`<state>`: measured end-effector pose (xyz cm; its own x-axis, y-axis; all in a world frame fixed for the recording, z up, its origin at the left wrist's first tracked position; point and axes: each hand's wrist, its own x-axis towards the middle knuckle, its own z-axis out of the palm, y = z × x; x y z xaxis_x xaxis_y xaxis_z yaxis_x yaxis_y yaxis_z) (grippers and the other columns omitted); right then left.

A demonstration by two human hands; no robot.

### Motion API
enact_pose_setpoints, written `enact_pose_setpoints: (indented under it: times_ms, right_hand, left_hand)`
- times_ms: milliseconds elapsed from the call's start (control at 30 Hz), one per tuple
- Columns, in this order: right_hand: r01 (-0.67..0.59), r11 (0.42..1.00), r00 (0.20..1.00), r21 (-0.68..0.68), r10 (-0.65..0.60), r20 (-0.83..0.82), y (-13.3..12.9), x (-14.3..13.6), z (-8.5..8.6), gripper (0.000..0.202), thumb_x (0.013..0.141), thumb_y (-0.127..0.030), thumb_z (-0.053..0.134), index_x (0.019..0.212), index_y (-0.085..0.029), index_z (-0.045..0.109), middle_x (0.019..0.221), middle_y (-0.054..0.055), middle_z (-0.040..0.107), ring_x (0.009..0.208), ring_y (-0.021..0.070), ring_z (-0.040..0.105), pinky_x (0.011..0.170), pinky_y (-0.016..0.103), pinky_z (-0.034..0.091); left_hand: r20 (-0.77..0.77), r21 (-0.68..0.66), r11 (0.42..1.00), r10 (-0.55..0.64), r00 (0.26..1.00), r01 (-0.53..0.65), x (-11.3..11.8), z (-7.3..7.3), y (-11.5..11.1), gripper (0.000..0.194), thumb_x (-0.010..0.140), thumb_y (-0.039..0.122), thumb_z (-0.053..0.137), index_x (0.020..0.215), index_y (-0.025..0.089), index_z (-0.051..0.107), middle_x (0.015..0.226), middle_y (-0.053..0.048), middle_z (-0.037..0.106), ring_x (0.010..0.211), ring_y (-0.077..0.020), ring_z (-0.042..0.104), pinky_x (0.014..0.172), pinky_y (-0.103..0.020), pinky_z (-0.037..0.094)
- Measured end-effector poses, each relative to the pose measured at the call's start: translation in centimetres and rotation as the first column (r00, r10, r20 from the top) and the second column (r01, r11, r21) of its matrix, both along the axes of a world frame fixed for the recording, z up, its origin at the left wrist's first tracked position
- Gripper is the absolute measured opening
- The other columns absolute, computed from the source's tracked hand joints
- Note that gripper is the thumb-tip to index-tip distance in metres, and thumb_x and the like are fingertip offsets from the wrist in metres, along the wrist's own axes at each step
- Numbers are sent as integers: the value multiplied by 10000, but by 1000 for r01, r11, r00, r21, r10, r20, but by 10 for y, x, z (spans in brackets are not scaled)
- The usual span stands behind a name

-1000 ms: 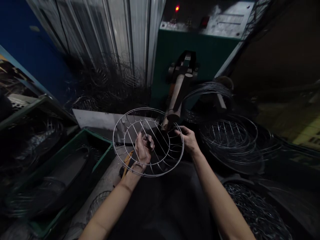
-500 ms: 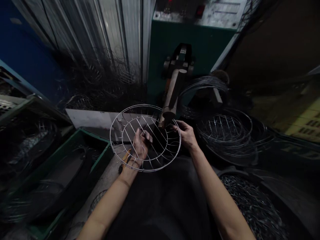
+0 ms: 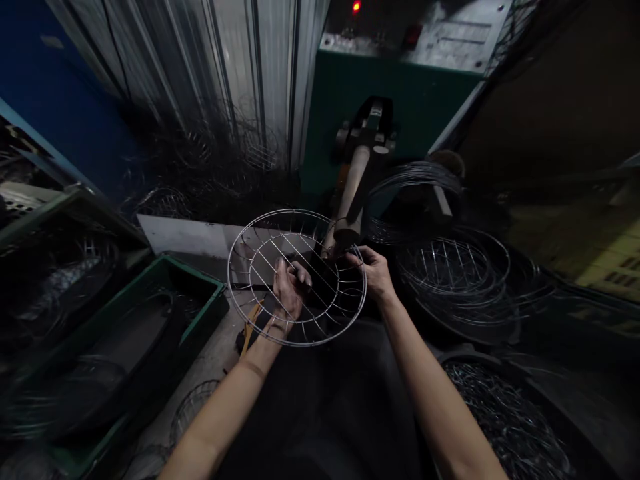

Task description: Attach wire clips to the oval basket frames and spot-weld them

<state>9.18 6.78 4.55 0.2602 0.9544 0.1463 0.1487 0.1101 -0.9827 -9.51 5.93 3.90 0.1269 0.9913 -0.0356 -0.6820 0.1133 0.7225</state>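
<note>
A round wire rack (image 3: 300, 344), with a double outer rim, an inner ring and parallel bars, hangs level in front of me. Its right edge is at the tip of a machine's thick metal arm (image 3: 350, 217). My right hand (image 3: 373, 273) pinches the rim at that edge, close to the machine tip; whether a small part is also between the fingers is hidden. Beneath the rack, my left hand (image 3: 290, 287) shows through the bars with fingers curled. What those fingers hold is too dark to make out.
A green machine cabinet (image 3: 330, 100) with a lit red lamp (image 3: 356, 7) stands ahead. Finished-looking wire racks (image 3: 455, 273) are stacked at right, above a tub of small metal pieces (image 3: 505, 413). At left are a green bin (image 3: 200, 313) and a white board (image 3: 175, 237).
The view has shifted slightly, and the rack and both hands appear a little farther right. The red lamp now glows brightly. Both hands keep much the same pose.
</note>
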Motion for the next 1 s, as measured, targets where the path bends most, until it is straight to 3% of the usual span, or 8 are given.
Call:
enact_pose_setpoints:
  times_ms: [133,267,400,733,1000]
  right_hand:
    - [-9,1000,1000,-21,9,-20,-3,0,0,329,656,-447,695,865,-194,674,787,13,660,703,140,582,649,271,460]
    - [-1,1000,1000,-14,1,12,-27,5,1,397,636,-456,713,958,-228,671,862,28,683,786,174,609,689,297,488]
    - [15,1000,1000,-27,-14,22,-43,9,-5,406,646,-431,716,989,-221,664,924,36,682,821,181,617,722,310,493]
    - [21,999,999,-28,-20,50,-16,-6,19,266,661,-433,694,780,-196,678,742,3,661,707,142,583,685,276,458]
    - [-2,1000,1000,-19,2,30,-18,2,4,337,673,-436,690,904,-191,673,850,19,673,761,149,585,693,275,454]
  left_hand:
    - [60,-40,998,-50,997,53,-15,-6,6,337,874,493,417,812,184,537,587,11,525,530,-103,526,487,-204,396]
    - [18,-65,992,-104,994,105,-26,5,10,287,835,448,498,742,176,493,628,-1,578,479,-83,519,423,-181,376]
    - [3,-41,994,-99,995,99,-20,12,4,279,829,449,493,731,192,441,587,25,572,349,-61,432,342,-169,308]
    - [5,-102,994,38,999,-37,-13,8,1,251,834,422,501,730,196,476,635,17,595,422,-74,508,392,-179,374]
    - [0,19,998,66,998,-66,-6,6,5,286,801,456,505,718,190,440,633,25,585,389,-86,500,352,-190,379]
